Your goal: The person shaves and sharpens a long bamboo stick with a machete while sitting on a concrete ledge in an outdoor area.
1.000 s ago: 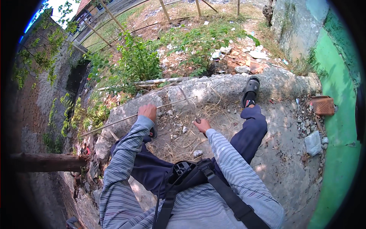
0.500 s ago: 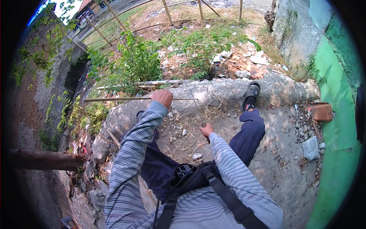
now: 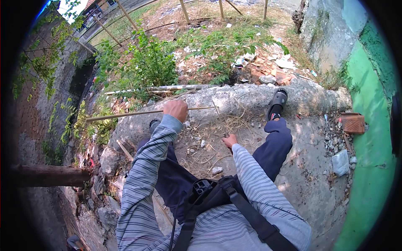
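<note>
My left hand (image 3: 176, 110) is closed round a long, thin bamboo strip (image 3: 125, 115), held roughly level in front of me. The strip's thick end reaches left past the stone edge, and its thin end points right. My right hand (image 3: 229, 140) is wrapped round the handle of a knife. The narrow grey blade (image 3: 219, 117) slants up and left, and its upper part meets or crosses the strip's right end; I cannot tell if they touch. Pale, curly shavings (image 3: 234, 122) lie on the ground under the blade, between my feet.
A raised stone ledge (image 3: 247, 99) runs ahead, with my right sandal (image 3: 277, 102) on it. Green shrubs (image 3: 155, 62) and rubble lie beyond. At right, a reddish brick (image 3: 353, 123) and a pale packet (image 3: 341, 162) lie along a green wall (image 3: 370, 138). A wooden beam (image 3: 50, 175) juts in from the left.
The strip has tilted a little, its left end lower and its right end slightly higher. My left hand shifted slightly left; my right hand and the knife moved slightly forward and right.
</note>
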`<state>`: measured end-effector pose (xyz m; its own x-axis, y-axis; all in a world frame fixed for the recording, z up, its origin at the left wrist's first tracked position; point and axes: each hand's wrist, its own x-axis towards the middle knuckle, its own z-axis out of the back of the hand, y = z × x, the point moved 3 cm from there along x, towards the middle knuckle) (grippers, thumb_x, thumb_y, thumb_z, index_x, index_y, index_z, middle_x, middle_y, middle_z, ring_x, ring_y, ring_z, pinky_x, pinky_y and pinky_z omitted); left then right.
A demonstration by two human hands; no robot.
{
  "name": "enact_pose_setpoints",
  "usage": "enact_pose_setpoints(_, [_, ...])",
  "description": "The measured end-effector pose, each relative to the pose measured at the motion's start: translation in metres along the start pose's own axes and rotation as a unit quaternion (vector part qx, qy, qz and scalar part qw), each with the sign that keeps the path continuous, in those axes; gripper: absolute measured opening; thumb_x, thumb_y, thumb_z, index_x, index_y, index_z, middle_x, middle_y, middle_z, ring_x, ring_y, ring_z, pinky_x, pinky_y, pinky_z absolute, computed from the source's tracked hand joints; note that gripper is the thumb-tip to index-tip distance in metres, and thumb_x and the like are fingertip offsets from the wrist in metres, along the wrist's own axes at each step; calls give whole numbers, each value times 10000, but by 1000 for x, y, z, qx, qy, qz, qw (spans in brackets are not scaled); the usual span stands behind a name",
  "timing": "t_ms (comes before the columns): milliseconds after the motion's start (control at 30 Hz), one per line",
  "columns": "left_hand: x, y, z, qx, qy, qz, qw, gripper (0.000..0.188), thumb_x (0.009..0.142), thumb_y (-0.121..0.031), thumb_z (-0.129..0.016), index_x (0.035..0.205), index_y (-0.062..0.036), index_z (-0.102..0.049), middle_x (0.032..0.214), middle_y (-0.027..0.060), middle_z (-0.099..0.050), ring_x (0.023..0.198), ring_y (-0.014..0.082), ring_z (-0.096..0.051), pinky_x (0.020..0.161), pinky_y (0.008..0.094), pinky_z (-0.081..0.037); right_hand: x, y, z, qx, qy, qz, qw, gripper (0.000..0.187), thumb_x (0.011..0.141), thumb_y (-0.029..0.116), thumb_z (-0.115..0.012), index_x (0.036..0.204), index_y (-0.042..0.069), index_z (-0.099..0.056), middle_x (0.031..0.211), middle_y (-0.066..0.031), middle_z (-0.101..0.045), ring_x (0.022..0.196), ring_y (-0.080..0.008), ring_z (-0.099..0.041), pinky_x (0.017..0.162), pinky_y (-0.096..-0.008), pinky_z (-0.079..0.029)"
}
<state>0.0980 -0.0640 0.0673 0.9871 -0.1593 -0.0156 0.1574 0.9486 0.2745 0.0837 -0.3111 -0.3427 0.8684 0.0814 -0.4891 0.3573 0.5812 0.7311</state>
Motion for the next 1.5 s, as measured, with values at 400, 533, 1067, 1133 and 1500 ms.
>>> enact_pose_setpoints(400, [-41, 7, -7, 19, 23, 15, 999, 128, 824, -99, -608, 743, -71, -702, 737, 129, -711, 691, 274, -718, 571, 391, -541, -19, 25, 5, -77, 42, -54, 995, 358, 742, 292, -669, 826, -56, -661, 646, -145, -659, 574, -251, -661, 583, -360, -527])
enact_pose_setpoints(533, [-33, 1, -3, 5, 16, 8, 1000, 122, 816, -93, -608, 751, -65, -708, 749, 137, -714, 706, 284, -720, 583, 400, -550, -7, 15, -2, -88, -23, 37, 995, 314, 739, 268, -681, 763, -45, -660, 647, -134, -661, 544, -234, -650, 553, -354, -518])
enact_pose_setpoints(1067, [-56, 24, -24, -97, 133, 76, 983, 165, 748, -117, -633, 831, 3, -711, 848, 214, -702, 829, 372, -703, 731, 466, -575, -86, 185, -34, 159, 76, 158, 972, 250, 770, 215, -667, 703, -15, -595, 598, -101, -598, 527, -194, -569, 529, -372, -449])
enact_pose_setpoints(1133, [-63, 29, -29, -97, 149, 95, 979, 164, 751, -125, -640, 827, 1, -711, 855, 214, -703, 830, 374, -703, 729, 467, -575, -114, 220, -35, 116, 113, 196, 967, 263, 762, 226, -667, 709, -24, -602, 594, -104, -598, 527, -191, -558, 522, -368, -431])
enact_pose_setpoints(1500, [-68, 18, -39, -109, 121, 115, 980, 151, 756, -132, -648, 825, -20, -723, 839, 217, -701, 789, 387, -704, 703, 468, -578, -98, 202, -26, 96, 166, 180, 965, 303, 812, 275, -681, 724, -4, -601, 609, -30, -573, 536, -121, -517, 505, -328, -425])
